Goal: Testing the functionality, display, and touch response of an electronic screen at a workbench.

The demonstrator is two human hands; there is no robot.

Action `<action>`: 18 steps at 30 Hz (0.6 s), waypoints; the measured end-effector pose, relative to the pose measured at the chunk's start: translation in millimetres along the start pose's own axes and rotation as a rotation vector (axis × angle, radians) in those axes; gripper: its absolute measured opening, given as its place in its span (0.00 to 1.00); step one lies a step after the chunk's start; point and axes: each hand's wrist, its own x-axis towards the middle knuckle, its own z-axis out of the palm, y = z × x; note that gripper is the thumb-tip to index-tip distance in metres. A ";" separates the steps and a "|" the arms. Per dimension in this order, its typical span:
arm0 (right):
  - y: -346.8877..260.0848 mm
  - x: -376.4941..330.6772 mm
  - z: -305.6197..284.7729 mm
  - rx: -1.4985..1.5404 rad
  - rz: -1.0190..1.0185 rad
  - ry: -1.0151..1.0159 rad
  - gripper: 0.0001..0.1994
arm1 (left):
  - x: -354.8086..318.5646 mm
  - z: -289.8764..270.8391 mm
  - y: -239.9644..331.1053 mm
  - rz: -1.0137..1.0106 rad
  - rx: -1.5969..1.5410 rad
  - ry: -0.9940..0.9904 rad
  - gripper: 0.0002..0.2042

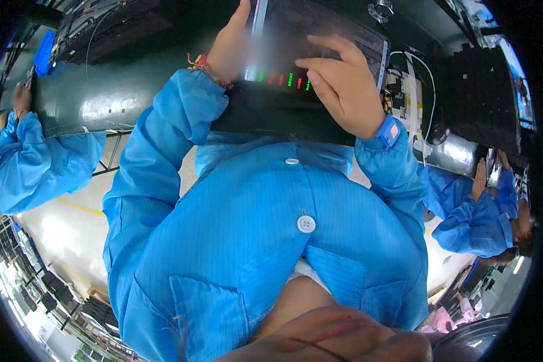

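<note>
A dark flat panel with a lit display [290, 79] of small green and red characters lies in front of me, with pale metal strips along its left and right sides. My right hand [349, 87] is over the panel's right part, fingers spread and partly bent, holding nothing. A blue watch [389, 131] is on that wrist. Beside the panel's left strip [259, 21] is my left hand [228, 51], a beaded red and yellow bracelet [206, 65] at its wrist. Blur and the picture's upper edge hide most of its fingers, so its grip does not show.
The dark green bench [133, 96] runs left and right. Right of the panel stand a small device with white parts [404, 96], a looping white cable [433, 90] and stacked black trays [479, 96]. Co-workers in blue sleeves [39, 157] sit on both sides.
</note>
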 end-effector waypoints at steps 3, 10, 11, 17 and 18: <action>-0.4 2.1 3.5 -0.002 -0.033 -0.016 0.07 | -1.1 -1.9 2.1 -0.037 -0.017 0.016 0.30; 20.0 60.4 -10.0 0.039 -0.018 0.169 0.11 | -0.7 0.2 -0.5 0.018 -0.096 -0.015 0.29; 24.6 75.2 -10.6 0.082 0.116 0.070 0.11 | -1.8 -0.9 0.9 -0.012 -0.078 0.011 0.29; 55.1 117.3 23.1 0.363 0.329 -0.035 0.13 | 2.8 -3.7 -5.8 0.002 -0.046 0.128 0.28; 51.0 119.8 21.0 0.443 0.329 -0.056 0.14 | -0.3 1.1 -4.0 0.020 -0.067 0.143 0.28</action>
